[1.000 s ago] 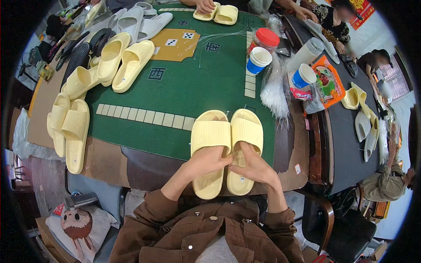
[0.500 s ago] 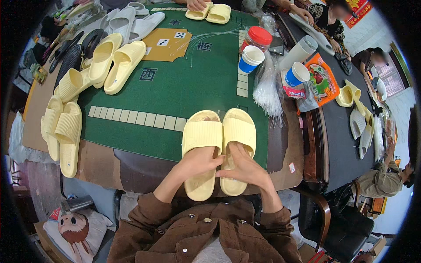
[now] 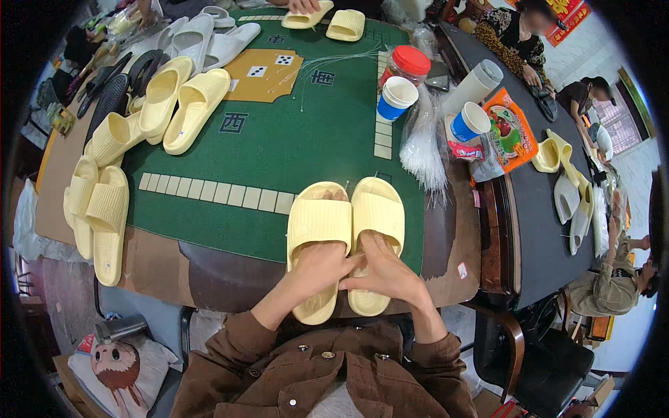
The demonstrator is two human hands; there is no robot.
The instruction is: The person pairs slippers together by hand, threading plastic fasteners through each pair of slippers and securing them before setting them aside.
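Two pale yellow slide sandals stand side by side at the table's near edge, toes pointing away from me. My left hand [image 3: 317, 270] reaches under the ribbed strap of the left slide sandal [image 3: 319, 221], and its fingertips show at the toe opening. Into the right slide sandal [image 3: 380, 213] go the fingers of my right hand [image 3: 385, 273], partly hidden under the strap. That hand's thumb points toward the left sandal, and the thumbs nearly meet between the pair. A thin clear strand sticks up near the toes.
More yellow slides [image 3: 108, 198] and grey slides [image 3: 191, 42] lie along the left side. On the right stand paper cups [image 3: 397, 97], a red-lidded jar [image 3: 408, 64] and a bundle of clear plastic ties [image 3: 424, 157]. Across the green mat [image 3: 279, 153], another person's hand [image 3: 304, 6] touches a yellow slide.
Both my hands have pushed slightly deeper into the sandals, which have shifted a little toward me. Across the table, the other person's two yellow slides have moved apart.
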